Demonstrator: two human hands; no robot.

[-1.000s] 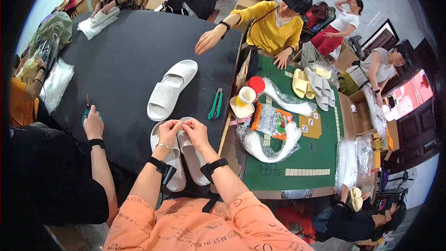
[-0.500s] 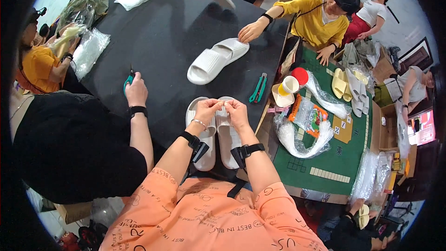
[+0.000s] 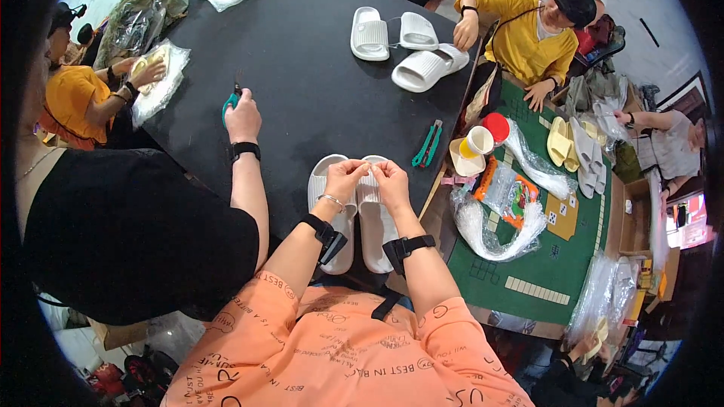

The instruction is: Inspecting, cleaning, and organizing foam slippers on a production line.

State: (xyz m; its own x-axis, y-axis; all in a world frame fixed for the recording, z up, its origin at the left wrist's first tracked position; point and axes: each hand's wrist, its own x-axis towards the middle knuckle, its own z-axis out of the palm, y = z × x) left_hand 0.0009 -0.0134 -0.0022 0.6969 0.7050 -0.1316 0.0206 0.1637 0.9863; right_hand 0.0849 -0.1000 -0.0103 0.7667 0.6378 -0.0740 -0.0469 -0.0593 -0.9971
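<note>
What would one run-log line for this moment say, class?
left hand: fingers pinched over white slippers | right hand: same, touching left | surface: black table | nearby: green cutters

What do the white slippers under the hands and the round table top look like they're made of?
The white slippers: probably soft moulded foam or rubber, going by the thick one-piece shape, ribbed soles and matte off-white surface without seams. The round table top: a black matte covering, possibly cloth or a mat, since it shows little glare; the look leaves it open. Both the left hand and the right hand pinch something small above the pair.
</note>
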